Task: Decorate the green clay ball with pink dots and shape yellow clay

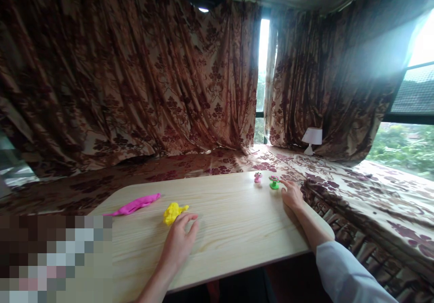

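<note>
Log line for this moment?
left hand: beside lumpy yellow item; right hand: at green pedestal-shaped item, contact unclear; nearby: pink pedestal-shaped item, elongated magenta item; surface: pale wood-grained table

And it's two hands on show, a left hand (179, 235) at lower centre and a right hand (292, 194) right of centre! One yellow lump (172, 213), one long magenta piece (138, 204), both lower left! Stemmed toys: a green toy (274, 183), a pink toy (257, 177), that's two, right of centre! One tabletop (230, 221) across the lower half, and one white lamp (312, 136) over on the right
</note>
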{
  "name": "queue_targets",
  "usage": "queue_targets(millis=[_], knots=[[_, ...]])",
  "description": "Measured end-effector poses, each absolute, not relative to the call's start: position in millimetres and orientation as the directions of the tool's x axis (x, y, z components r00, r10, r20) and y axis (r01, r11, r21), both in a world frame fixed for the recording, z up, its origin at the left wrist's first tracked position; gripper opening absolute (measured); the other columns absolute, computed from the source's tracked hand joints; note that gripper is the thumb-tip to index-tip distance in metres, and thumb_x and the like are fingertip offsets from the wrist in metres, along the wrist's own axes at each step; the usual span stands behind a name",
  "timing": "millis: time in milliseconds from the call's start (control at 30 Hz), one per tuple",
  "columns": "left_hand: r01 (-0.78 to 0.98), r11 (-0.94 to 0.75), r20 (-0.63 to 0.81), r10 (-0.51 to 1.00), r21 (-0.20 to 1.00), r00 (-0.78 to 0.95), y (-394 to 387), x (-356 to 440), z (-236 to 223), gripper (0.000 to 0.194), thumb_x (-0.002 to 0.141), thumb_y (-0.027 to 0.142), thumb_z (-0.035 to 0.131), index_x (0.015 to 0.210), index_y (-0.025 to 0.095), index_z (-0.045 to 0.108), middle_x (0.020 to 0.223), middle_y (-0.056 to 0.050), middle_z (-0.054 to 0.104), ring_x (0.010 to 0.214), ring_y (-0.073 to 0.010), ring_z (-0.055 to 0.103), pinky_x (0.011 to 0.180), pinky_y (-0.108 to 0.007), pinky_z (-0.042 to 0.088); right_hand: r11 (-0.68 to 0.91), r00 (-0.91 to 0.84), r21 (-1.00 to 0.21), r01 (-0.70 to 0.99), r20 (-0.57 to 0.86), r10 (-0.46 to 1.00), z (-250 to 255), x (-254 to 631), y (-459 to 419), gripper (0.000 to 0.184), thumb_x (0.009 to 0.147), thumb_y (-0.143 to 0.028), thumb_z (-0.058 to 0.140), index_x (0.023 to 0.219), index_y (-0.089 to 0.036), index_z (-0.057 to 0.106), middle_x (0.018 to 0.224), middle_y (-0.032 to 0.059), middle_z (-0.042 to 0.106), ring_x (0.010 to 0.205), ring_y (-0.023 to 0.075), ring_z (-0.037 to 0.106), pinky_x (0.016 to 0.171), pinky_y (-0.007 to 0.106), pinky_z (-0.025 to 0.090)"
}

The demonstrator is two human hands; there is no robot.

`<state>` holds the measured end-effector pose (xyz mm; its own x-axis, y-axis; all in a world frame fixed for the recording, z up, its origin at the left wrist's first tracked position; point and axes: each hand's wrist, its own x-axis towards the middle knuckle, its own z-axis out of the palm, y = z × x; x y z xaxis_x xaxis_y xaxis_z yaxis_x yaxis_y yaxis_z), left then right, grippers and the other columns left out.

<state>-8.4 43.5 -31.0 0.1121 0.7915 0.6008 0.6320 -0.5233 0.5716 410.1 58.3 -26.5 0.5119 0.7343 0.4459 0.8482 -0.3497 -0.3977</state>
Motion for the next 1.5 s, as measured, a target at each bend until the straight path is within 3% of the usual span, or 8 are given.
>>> queue_targets(millis=[400, 600, 800, 900, 1300, 1500], knots=[[0.625, -0.516, 0.591, 0.8, 0.586, 0.106, 44.5, -8.7, -31.7, 0.023, 0.076, 0.034, 0.049, 0.084, 0.017, 0.063, 0.094, -0.008, 0.063, 0.095, -0.0221, 0.057, 0.091, -0.039, 0.042, -0.347, 0.531, -0.431, 0.833, 0.449, 0.719, -31.6, 411.9, 58.6, 0.04, 0.077, -0.024, 0.042, 0.114, -0.025, 0.058, 0.121, 0.0048, 0.052, 0.111, 0.0253, 0.046, 0.091, 0.037, 0.037], [0.613, -0.529, 0.606, 0.789, 0.587, 0.102, 44.1, -8.4, -30.8, 0.022, 0.074, 0.034, 0.05, 0.082, 0.018, 0.063, 0.092, -0.007, 0.064, 0.094, -0.0225, 0.057, 0.09, -0.039, 0.042, -0.339, 0.545, -0.455, 0.824, 0.471, 0.694, -29.4, 413.4, 58.2, 0.043, 0.081, -0.027, 0.038, 0.119, -0.017, 0.053, 0.119, 0.0113, 0.052, 0.108, 0.0271, 0.048, 0.086, 0.038, 0.039], [0.607, -0.531, 0.599, 0.793, 0.591, 0.11, 45.2, -9.9, -33.6, 0.021, 0.076, 0.033, 0.049, 0.083, 0.018, 0.062, 0.095, -0.007, 0.062, 0.096, -0.0223, 0.056, 0.091, -0.039, 0.041, -0.239, 0.46, -0.442, 0.864, 0.504, 0.731, -11.3, 412.5, 69.0, 0.073, 0.069, -0.048, 0.056, 0.133, -0.02, 0.033, 0.121, 0.01, 0.051, 0.109, 0.0257, 0.048, 0.088, 0.035, 0.037], [0.607, -0.53, 0.596, 0.795, 0.593, 0.112, 44.9, -10.1, -34.0, 0.021, 0.076, 0.032, 0.049, 0.084, 0.018, 0.061, 0.096, -0.007, 0.062, 0.097, -0.0221, 0.055, 0.092, -0.039, 0.04, -0.217, 0.43, -0.429, 0.877, 0.5, 0.752, -4.1, 409.8, 78.5, 0.082, 0.064, -0.053, 0.06, 0.133, -0.02, 0.031, 0.124, 0.0106, 0.049, 0.111, 0.0263, 0.047, 0.088, 0.036, 0.037], [0.612, -0.528, 0.598, 0.794, 0.589, 0.111, 40.9, -8.4, -30.0, 0.02, 0.076, 0.031, 0.049, 0.082, 0.017, 0.062, 0.094, -0.007, 0.062, 0.095, -0.0216, 0.056, 0.091, -0.038, 0.041, -0.324, 0.513, -0.436, 0.84, 0.44, 0.737, -1.8, 395.1, 94.0, 0.057, 0.07, -0.049, 0.055, 0.119, -0.02, 0.048, 0.111, 0.0127, 0.057, 0.1, 0.0276, 0.054, 0.078, 0.037, 0.041], [0.597, -0.542, 0.604, 0.788, 0.592, 0.117, 43.1, -7.4, -32.4, 0.017, 0.076, 0.028, 0.049, 0.082, 0.018, 0.062, 0.093, -0.007, 0.062, 0.094, -0.021, 0.056, 0.091, -0.038, 0.041, -0.265, 0.471, -0.427, 0.864, 0.502, 0.726, 7.0, 392.2, 87.7, 0.045, 0.075, -0.043, 0.052, 0.111, -0.016, 0.055, 0.107, 0.0128, 0.059, 0.099, 0.0253, 0.055, 0.08, 0.033, 0.041]])
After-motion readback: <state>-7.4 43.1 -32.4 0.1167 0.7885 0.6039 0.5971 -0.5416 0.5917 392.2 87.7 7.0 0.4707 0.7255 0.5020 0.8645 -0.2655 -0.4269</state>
